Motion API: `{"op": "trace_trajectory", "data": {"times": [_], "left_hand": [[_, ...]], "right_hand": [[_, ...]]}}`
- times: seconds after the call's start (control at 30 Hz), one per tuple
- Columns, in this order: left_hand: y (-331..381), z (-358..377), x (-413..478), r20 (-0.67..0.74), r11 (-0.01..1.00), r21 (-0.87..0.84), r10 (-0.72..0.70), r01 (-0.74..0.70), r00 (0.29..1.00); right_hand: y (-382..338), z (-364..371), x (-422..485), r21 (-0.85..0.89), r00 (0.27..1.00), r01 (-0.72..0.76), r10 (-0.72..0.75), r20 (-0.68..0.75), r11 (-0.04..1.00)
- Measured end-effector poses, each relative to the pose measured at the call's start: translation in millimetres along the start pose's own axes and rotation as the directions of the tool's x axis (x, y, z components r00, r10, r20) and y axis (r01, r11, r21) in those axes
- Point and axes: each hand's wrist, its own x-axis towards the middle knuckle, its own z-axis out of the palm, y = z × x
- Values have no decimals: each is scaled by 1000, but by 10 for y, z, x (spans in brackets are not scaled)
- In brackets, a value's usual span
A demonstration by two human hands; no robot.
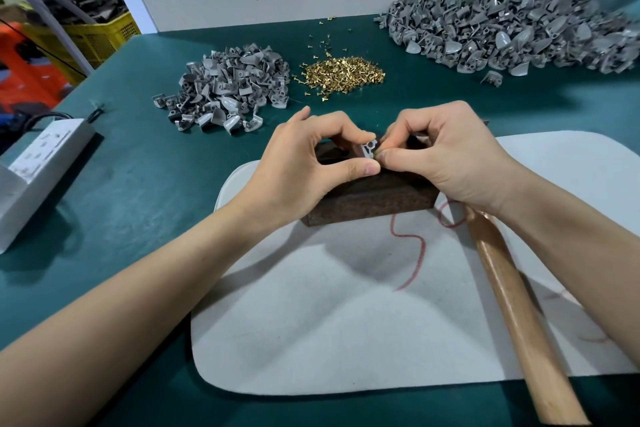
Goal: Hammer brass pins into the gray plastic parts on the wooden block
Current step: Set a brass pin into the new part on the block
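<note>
A dark wooden block sits on a white felt mat. On top of the block my left hand pinches a gray plastic part between thumb and forefinger. My right hand pinches a small brass pin against the part's right side. A hammer lies on the mat to the right; its wooden handle runs toward me and its head is hidden behind my right hand.
On the green table behind the block lie a small heap of gray parts, a pile of brass pins and a large heap of gray parts at the back right. A white power strip lies at the left edge.
</note>
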Motion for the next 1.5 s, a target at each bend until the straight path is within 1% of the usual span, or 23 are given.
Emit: {"op": "trace_trajectory", "data": {"times": [0.13,0.47,0.77,0.9,0.97,1.2,1.5], "left_hand": [[12,2,-12,-8,1000,-24,-19,19,1000],[45,7,0,-8,996,-58,-67,66,998],[39,12,9,1,992,-94,-89,88,996],[25,9,7,-4,990,-100,-95,94,995],[19,7,8,-4,991,-98,-91,90,996],[-16,18,-3,-7,989,-118,-94,92,996],[-44,23,-5,-17,984,-144,-111,107,994]], "right_hand": [[-19,6,-9,5,1000,4,-4,-6,1000],[3,27,-21,90,1000,-8,7,13,996],[21,36,-32,114,1000,-17,15,16,993],[-22,-21,-11,90,995,-51,44,86,995],[-36,-47,-10,112,993,-66,53,108,992],[9,-50,44,168,998,-25,34,-52,985],[-10,-61,22,154,999,-22,29,-44,988]]}}
